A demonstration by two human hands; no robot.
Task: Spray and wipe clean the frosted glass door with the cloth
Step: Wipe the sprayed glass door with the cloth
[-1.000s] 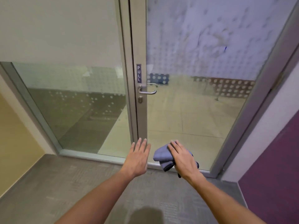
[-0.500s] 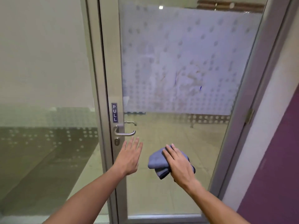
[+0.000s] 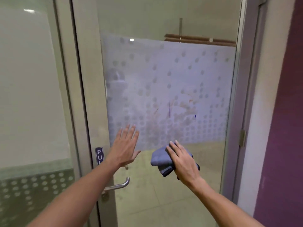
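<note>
My right hand (image 3: 183, 163) grips a bunched blue cloth (image 3: 161, 159); my left hand (image 3: 125, 145) spreads flat at the dotted frosted glass door (image 3: 172, 82).

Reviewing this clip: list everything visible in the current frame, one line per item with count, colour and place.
Glass door: one, grey metal frame, centre.
Frosted band: one, whitish with grey dots and coloured smudges, mid-door.
Door handle: one, silver, lower left of door.
PULL sign: one, dark blue with white letters, partly hidden by the left arm.
Side glass panel: one, frosted, left.
Hinge: one, metallic, right frame.
Wall: one, purple, right.
Cloth: one, blue-grey, bunched under the right hand.
Left hand: open, flat toward the glass.
Right hand: grip on the cloth.
</note>
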